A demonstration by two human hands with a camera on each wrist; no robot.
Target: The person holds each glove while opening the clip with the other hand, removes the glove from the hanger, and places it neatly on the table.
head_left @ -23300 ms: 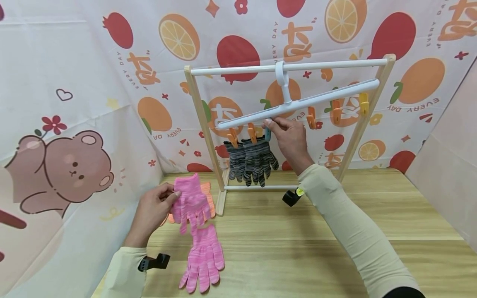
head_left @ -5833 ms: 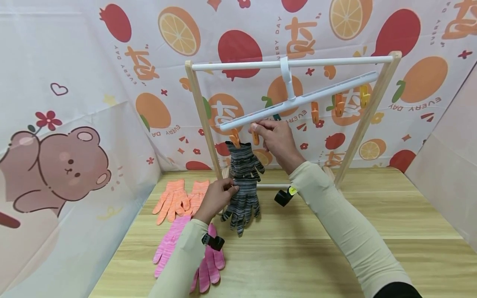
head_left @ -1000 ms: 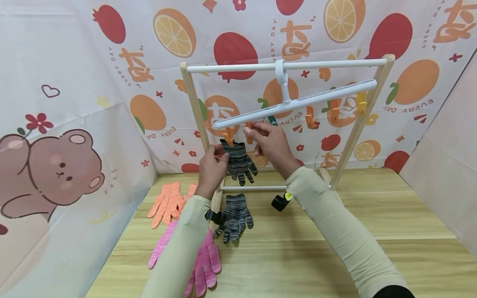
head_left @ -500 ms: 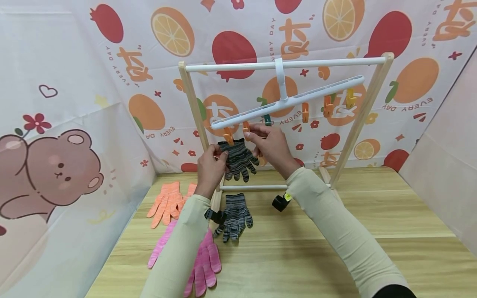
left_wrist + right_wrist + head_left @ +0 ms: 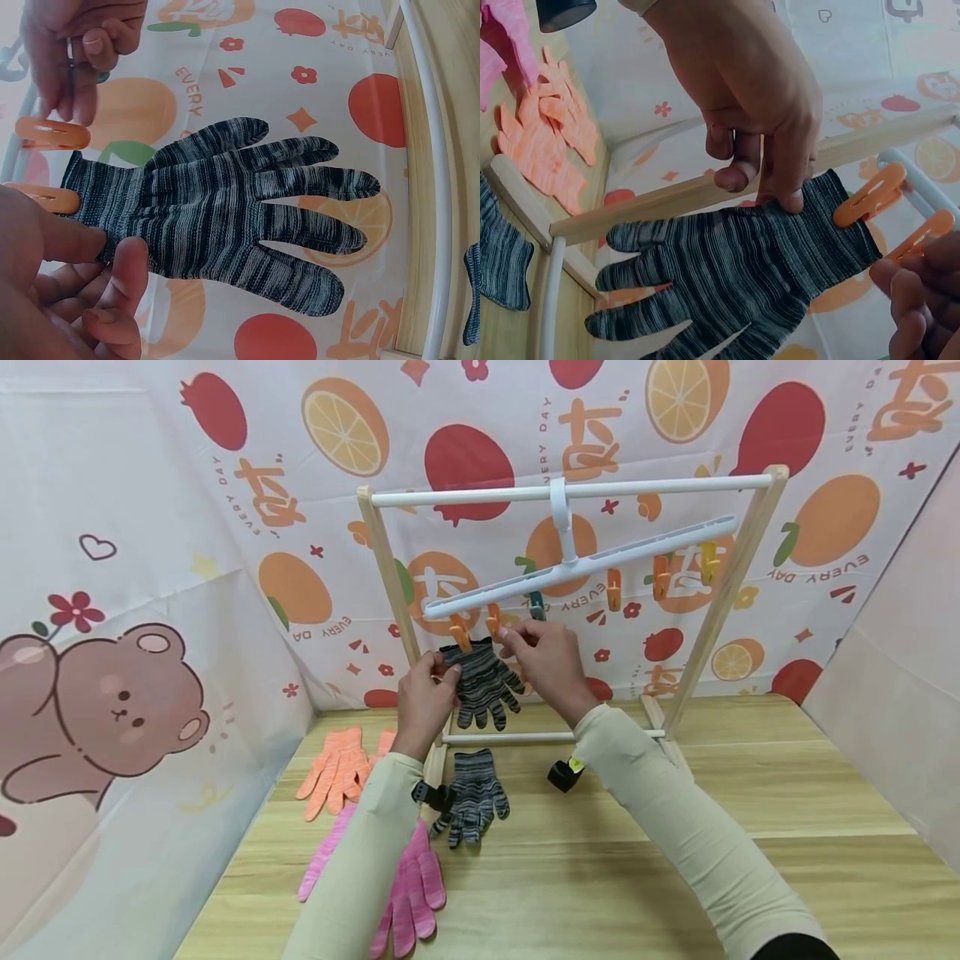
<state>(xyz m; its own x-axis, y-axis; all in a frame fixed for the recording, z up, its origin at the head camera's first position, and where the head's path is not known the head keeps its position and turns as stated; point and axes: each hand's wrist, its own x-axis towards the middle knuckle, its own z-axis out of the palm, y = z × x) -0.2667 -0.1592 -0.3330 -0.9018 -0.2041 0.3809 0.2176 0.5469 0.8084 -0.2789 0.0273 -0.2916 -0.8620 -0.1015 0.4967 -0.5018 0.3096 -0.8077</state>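
My left hand [image 5: 426,697] pinches the cuff edge of a grey-black striped knit glove [image 5: 486,687], which hangs fingers down below the low left end of a white hanger [image 5: 517,585]. An orange clip [image 5: 460,633] grips the cuff near my left fingers. Close by, a second orange clip [image 5: 56,135] hangs beside the cuff's other corner and looks apart from the fabric. My right hand [image 5: 551,664] has its fingertips right at this clip, with nothing visibly held between them. On the table below lies another striped glove [image 5: 474,797], partly behind my left wrist.
The hanger hooks on the white rail of a wooden rack [image 5: 390,568], tilted up to the right. A green clip [image 5: 536,605], orange clips [image 5: 614,590] and a yellow clip [image 5: 708,564] hang along it. Orange gloves [image 5: 339,768] and pink gloves [image 5: 412,889] lie at left.
My right hand has let go of the second orange clip and shifted slightly down and right. The hanger's right end has swung a little. My left hand keeps its pinch on the glove.
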